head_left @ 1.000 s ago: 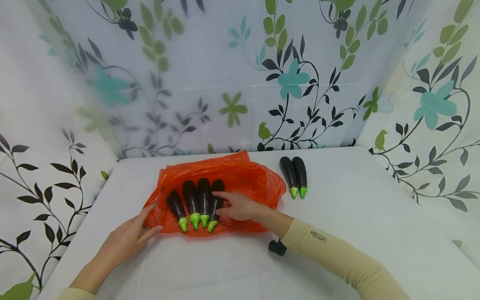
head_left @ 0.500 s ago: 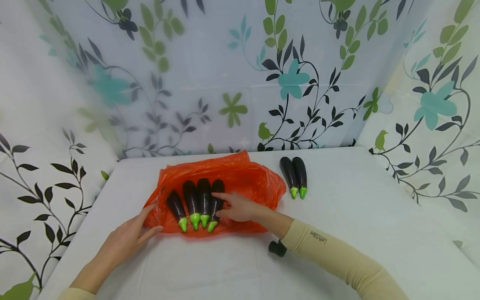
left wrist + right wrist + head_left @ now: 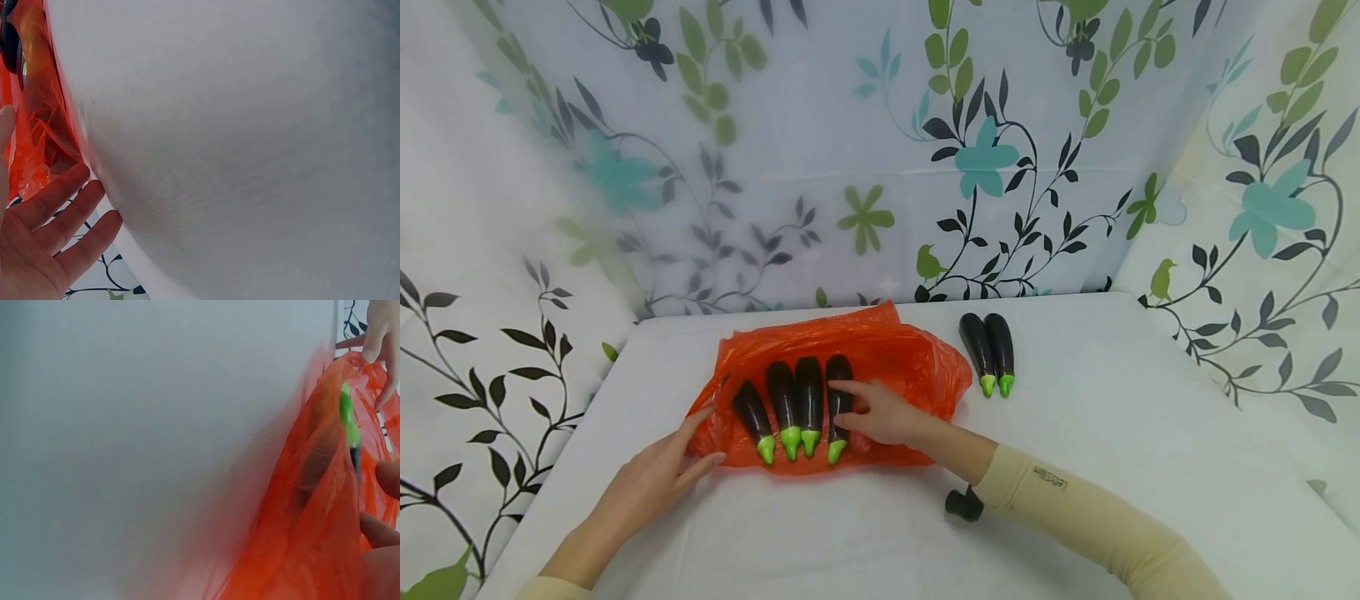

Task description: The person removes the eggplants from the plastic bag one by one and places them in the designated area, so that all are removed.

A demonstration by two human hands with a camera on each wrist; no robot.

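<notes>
Four dark purple eggplants with bright green caps would exceed my count, so several eggplants lie side by side in an open red plastic bag. My right hand reaches over the bag's front edge and grips the rightmost eggplant, index finger and thumb across its body. A narrow gap parts this one from its neighbour. At the bag's left end my left hand rests with relaxed, spread fingers touching the plastic; the left wrist view shows these fingers loosely extended. Part of the right hand is cut off in its wrist view.
Two more eggplants lie together on the white table, right of the bag. A small black object shows under the right wrist. Patterned curtains stand behind the table and at both sides.
The rightmost eggplant has shifted slightly right with my right hand, turning more upright in view and parting from its neighbour. My left hand has stayed in place.
</notes>
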